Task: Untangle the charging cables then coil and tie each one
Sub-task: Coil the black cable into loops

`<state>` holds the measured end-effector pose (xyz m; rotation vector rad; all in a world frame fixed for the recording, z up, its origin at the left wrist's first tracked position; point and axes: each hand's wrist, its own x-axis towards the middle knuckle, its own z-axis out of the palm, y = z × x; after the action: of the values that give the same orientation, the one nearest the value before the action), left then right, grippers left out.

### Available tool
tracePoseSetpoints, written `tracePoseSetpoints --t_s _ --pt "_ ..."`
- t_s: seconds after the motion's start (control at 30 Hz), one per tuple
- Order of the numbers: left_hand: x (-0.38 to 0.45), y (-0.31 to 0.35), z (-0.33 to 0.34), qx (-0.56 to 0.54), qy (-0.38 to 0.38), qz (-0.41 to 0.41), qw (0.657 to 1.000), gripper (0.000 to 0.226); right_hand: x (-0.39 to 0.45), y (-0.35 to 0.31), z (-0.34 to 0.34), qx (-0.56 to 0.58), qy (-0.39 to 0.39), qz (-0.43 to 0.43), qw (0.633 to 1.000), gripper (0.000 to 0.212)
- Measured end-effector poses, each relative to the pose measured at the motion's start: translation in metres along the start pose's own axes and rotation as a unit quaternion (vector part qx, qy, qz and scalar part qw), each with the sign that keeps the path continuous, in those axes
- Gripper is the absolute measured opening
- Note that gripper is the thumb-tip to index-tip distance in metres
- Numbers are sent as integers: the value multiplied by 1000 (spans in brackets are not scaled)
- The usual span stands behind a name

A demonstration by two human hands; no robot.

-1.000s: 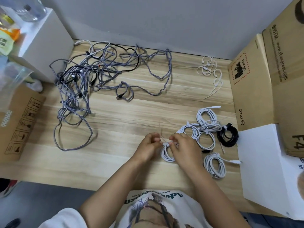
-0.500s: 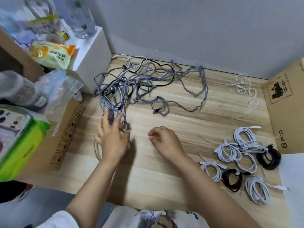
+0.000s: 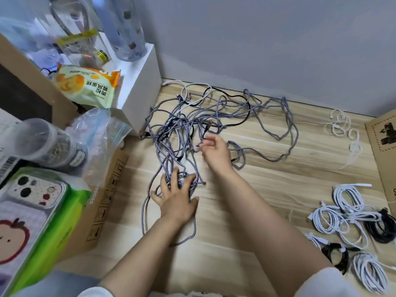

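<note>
Domestic room: wood-grain bench (image 3: 267, 189) against a plain grey wall (image 3: 257, 39), flanked by cardboard boxes (image 3: 102, 202), a snack packet (image 3: 90, 84) and drinking bottles (image 3: 126, 28).

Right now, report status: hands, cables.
Left hand spread on grey braided cable tangle. Right hand picking strands, grip unclear. Coiled white and black cables lie right.

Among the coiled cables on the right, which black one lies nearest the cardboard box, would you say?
The larger black coil at the far right; the other black coil sits lower, among white coils.
</note>
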<state>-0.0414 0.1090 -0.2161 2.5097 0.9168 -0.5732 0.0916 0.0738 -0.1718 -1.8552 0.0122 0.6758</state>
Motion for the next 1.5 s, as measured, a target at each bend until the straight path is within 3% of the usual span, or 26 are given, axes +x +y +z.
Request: tracePoseSetpoints --t_s 0.1,0.2,0.33,0.4,0.47,0.6,0.77,0.97,1.07,1.17,1.3,1.37,1.43,1.5 --pt "0 -1 -1 0 -5 9 1000 61 26 -7 2 61 63 45 995 32" --pt "2 -4 0 -1 -9 17 1000 60 40 -14 7 56 72 48 995 34" --pt "1 -3 0 4 -13 19 1000 59 34 -26 27 -27 45 -137 989 30" --pt "0 -3 0 7 -22 20 1000 58 39 -29 35 -125 20 -225 966 25" --pt "2 -4 0 13 -25 24 999 58 49 -31 40 -230 -23 -258 938 19" --pt "4 -6 3 25 -23 29 999 57 58 -32 34 -396 -36 -183 899 23" --pt "7 -12 11 56 60 52 995 73 52 -44 36 -430 -40 -200 879 34" --pt "8 -14 12 61 50 49 996 73 56 -51 43 -527 -56 -178 829 31" --pt "10 -14 15 28 32 68 997 58 55 -46 41 -512 -94 -185 834 33" --pt "8 -10 4 45 -55 55 996 54 57 -44 35 -493 -122 -165 845 31" --pt "6 -6 -3 56 -78 50 994 54 52 -46 26 -502 -67 -207 837 19" --pt "5 -7 -4 63 -83 49 993 55 43 -59 22 -396 -8 -260 881 15" --pt "5 -6 -4 70 -84 48 993 56 26 -80 13 -215 57 -287 932 14" --pt "6 -6 -2 73 -75 47 993 57 4 -104 0 -62 86 -280 954 14"
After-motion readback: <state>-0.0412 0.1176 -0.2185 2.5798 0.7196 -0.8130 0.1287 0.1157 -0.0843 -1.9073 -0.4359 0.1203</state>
